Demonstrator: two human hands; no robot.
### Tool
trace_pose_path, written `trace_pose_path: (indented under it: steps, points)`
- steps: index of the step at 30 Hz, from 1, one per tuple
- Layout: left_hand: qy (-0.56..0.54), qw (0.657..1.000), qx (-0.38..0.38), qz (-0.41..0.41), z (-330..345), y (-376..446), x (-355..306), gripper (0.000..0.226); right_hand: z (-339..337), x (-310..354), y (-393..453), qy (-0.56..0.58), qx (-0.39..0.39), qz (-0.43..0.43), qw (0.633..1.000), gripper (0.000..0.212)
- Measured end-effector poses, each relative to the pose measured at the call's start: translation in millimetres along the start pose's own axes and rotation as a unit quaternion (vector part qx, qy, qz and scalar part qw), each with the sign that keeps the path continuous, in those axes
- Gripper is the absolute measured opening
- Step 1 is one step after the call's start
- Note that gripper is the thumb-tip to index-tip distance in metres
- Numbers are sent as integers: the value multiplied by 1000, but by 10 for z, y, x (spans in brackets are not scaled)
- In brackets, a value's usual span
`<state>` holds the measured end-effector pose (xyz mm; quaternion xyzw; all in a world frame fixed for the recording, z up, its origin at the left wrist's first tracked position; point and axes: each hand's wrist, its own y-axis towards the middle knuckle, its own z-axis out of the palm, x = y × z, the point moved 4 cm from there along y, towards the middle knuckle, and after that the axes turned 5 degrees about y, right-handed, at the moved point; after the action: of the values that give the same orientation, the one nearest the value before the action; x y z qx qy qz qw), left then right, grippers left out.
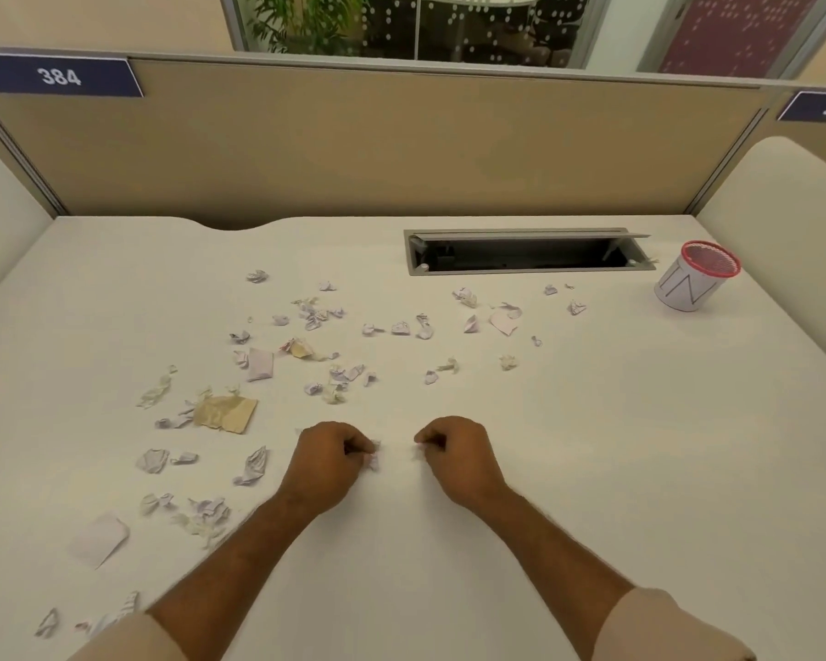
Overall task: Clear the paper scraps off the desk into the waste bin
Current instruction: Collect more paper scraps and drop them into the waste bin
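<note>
Several crumpled paper scraps lie scattered over the white desk (592, 469), mostly left of centre and across the middle. A tan torn piece (227, 413) and a flat white slip (99, 539) are the largest. My left hand (327, 462) rests on the desk near the middle, fingers closed on a small white scrap (372, 458). My right hand (454, 453) sits just to its right, pinching another tiny scrap (419, 451). The waste bin (695, 276), a small white cup with a red mesh rim, stands at the far right of the desk.
An open cable tray slot (525, 252) is cut into the desk at the back, left of the bin. A tan partition wall (377, 145) closes the back edge. White side panels flank the desk on the left and right.
</note>
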<state>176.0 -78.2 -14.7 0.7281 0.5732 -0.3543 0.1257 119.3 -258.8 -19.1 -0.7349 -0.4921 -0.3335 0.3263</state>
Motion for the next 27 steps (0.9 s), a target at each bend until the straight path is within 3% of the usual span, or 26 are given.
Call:
trace_pose_path:
  steps: [2,6,10,14,16,22,27]
  points:
    - [-102,994,-7,-30,-15,-60,2,11,-33,-28,-49,226,-9,99,969,13]
    - [-275,961,24,-25,26,-164,-264,10,60,65,-192,521,42,205,827,22]
    - [-335,942,33,-1,148,-255,-574,18,128,147,-279,639,63,235,730,23]
    - [-266,964,-18,18,267,-326,-742,19,117,137,-293,705,53,266,655,31]
    - [-227,972,-19,52,310,-371,-847,23,99,110,-285,738,39,269,618,24]
    - [-179,977,1,119,361,-495,-1026,35,7,-38,-247,731,30,286,619,15]
    - [-158,971,-60,168,359,-531,-1097,36,-131,-96,-184,725,0,302,619,22]
